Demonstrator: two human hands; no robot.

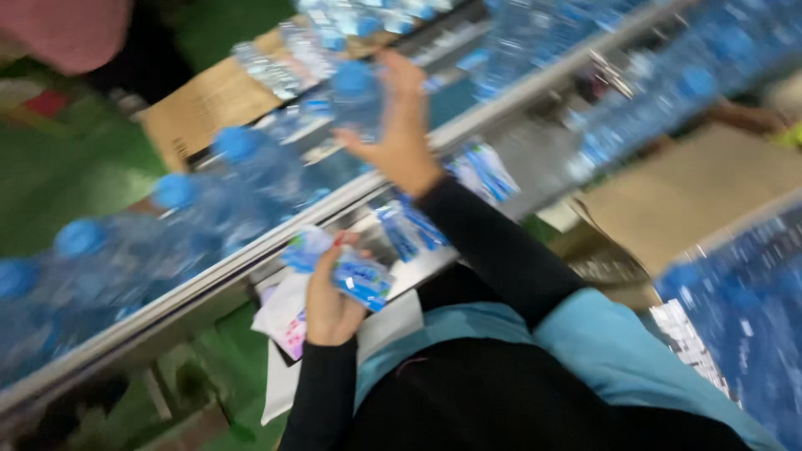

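The view is blurred and tilted. My left hand (328,301) is closed around a small stack of blue and white labels (355,276), held just below a metal conveyor rail (251,250). My right hand (399,125) reaches up with fingers spread, resting against a clear water bottle with a blue cap (355,92) on the line. Several large blue-capped bottles (180,209) stand in a row along the conveyor to the left. More blue labels (484,171) lie on the ledge near my right wrist.
Cardboard sheets (205,100) lie beyond the conveyor, another brown carton (710,192) sits at right. Packs of bottles (752,292) crowd the right side. White papers (288,309) lie under my left hand. Green floor (58,175) shows at left. Another person's arm (748,117) appears at far right.
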